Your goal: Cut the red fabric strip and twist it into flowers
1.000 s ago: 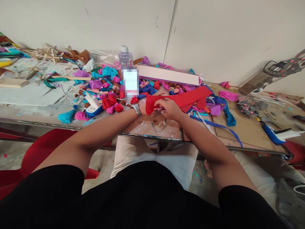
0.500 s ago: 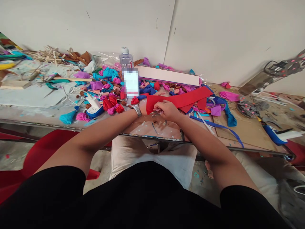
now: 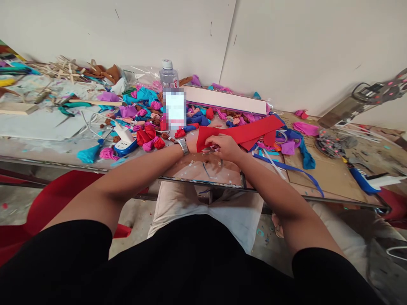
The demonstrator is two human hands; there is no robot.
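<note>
A broad red strip [image 3: 241,132], of paper or cloth, stretches from between my hands to the right across the table. My left hand [image 3: 192,143], with a metal watch at the wrist, is at the strip's left end. Most of it is hidden behind the red material, with a bit of finger showing beyond the upper edge. My right hand [image 3: 225,146] is closed at the strip's lower edge, fingers curled and pinching it. Something small and shiny near those fingertips is too unclear to name. Around both hands lie crumpled red pieces [image 3: 146,134] and twisted blue ones.
Behind the hands stand a clear bottle [image 3: 168,76] and a blurred bright screen [image 3: 175,108]. A long pale board [image 3: 225,100] lies on the colourful scraps. A blue-and-white power strip [image 3: 125,147] sits left, a blue ribbon [image 3: 299,169] right. Another person's legs [image 3: 343,237] show at right.
My right fingers have shifted slightly along the edge of the red strip. The strip's left end has moved a little; the camera view has tilted slightly.
</note>
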